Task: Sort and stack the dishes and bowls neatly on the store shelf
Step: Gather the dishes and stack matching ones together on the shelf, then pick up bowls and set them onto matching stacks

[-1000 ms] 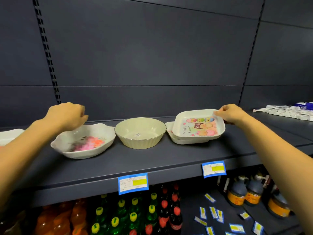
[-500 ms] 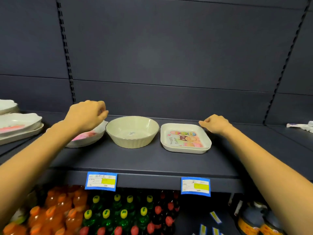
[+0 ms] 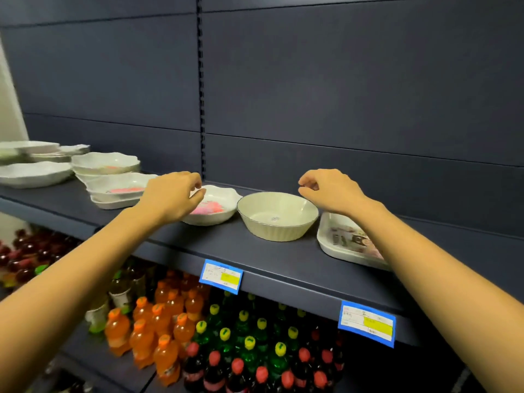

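On the shelf (image 3: 283, 258), about midway along and nearer the front edge than the back panel: cream ribbed bowl (image 3: 278, 217), upright, bare inside but for a small mark on its base. Just left of it, rims nearly meeting: scalloped white bowl (image 3: 218, 207) with pink print inside. Just right of it, toward the shelf's right end: square printed tray (image 3: 344, 239), partly hidden under the right forearm.

Left hand (image 3: 173, 195) over the left side of the scalloped white bowl, hiding that part of the rim. Fingers (image 3: 195, 180) loosely curled, gripping nothing; touching the rim or not, impossible to tell.

Right hand (image 3: 333, 191) over the back right rim of the cream ribbed bowl, knuckles up, loosely curled, thumb close to forefinger, nothing held between. Contact with the bowl not clear either.

Toward the shelf's left end: stacked oblong dishes (image 3: 119, 188) with pink print, a second scalloped bowl (image 3: 105, 163) behind them, flat white plates (image 3: 31, 173) farthest left.

On the front edge: blue price tags (image 3: 221, 276). Below: orange bottles (image 3: 158, 324), green bottles (image 3: 243, 336), red-capped bottles (image 3: 238, 370).
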The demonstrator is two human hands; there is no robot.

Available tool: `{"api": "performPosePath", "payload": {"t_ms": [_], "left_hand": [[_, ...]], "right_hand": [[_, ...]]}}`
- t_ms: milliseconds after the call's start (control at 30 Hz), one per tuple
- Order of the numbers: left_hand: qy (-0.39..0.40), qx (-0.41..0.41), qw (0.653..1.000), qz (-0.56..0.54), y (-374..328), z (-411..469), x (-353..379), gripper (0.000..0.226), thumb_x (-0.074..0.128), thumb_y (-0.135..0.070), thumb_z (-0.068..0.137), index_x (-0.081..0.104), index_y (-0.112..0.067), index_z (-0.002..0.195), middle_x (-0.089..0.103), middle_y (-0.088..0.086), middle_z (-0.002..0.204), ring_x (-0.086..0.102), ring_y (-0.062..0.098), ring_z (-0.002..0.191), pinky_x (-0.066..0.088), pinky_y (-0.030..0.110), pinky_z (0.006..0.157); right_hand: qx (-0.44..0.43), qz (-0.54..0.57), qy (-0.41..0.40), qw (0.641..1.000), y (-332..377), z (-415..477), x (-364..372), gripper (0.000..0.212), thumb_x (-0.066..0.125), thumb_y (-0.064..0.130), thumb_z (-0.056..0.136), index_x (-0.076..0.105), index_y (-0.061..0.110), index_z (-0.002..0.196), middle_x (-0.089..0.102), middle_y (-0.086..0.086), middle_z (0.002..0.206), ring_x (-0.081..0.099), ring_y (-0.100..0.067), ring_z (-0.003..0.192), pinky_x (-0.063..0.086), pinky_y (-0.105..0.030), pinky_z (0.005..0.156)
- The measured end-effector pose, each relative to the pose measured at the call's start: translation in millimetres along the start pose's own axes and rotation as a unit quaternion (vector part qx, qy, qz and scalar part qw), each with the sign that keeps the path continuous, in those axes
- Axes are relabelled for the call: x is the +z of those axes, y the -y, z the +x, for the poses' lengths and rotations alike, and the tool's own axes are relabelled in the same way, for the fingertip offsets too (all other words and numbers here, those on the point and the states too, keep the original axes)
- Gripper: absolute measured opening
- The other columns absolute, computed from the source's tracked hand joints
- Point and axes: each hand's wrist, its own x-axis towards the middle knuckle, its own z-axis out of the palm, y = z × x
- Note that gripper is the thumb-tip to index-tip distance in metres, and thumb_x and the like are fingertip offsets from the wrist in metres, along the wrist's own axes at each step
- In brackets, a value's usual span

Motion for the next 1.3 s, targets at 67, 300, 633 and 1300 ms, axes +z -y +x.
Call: {"api": "performPosePath", "payload": {"t_ms": [67,300,633,1300], "left_hand": [[0.009,-0.014,1.0,0.008,16.0,-8.3,-4.7,0.031,0.042,-0.035,0.095,0.058,-0.012,0.11,0.064,0.008,0.118,0.059,0.03,0.104,0.041,0.033,0.076],[-0.003,-0.065,0.998,0.017,83.6,-41.4,-21.4,0.038,0.042,-0.039,0.094,0.061,-0.009,0.109,0.065,0.01,0.118,0.06,0.032,0.105,0.046,0.037,0.08],[0.05,-0.085,0.995,0.032,219.3,-73.9,-36.8,0.041,0.04,-0.044,0.094,0.053,-0.015,0.12,0.063,0.007,0.123,0.059,0.025,0.11,0.046,0.036,0.083],[0.071,0.003,0.997,-0.031,342.2,-36.5,13.8,0.038,0.04,-0.044,0.095,0.056,-0.015,0.112,0.065,0.005,0.117,0.059,0.026,0.106,0.04,0.032,0.075]], "right_hand": [[-0.034,0.003,0.004,0.999,22.0,5.9,6.3,0.034,0.046,0.034,0.095,0.056,0.025,0.126,0.061,0.002,0.128,0.058,-0.022,0.115,0.048,-0.037,0.091],[-0.108,-0.005,0.034,0.994,102.9,23.2,34.5,0.035,0.047,0.034,0.095,0.054,0.025,0.128,0.059,0.002,0.129,0.057,-0.024,0.115,0.048,-0.037,0.092],[-0.112,0.02,0.05,0.992,239.6,49.6,86.7,0.035,0.046,0.036,0.095,0.054,0.028,0.128,0.059,0.002,0.131,0.055,-0.026,0.119,0.046,-0.038,0.094],[0.072,-0.005,0.035,0.997,323.3,111.3,140.8,0.036,0.047,0.03,0.093,0.055,0.013,0.124,0.06,-0.011,0.125,0.056,-0.033,0.111,0.046,-0.039,0.091]]}}
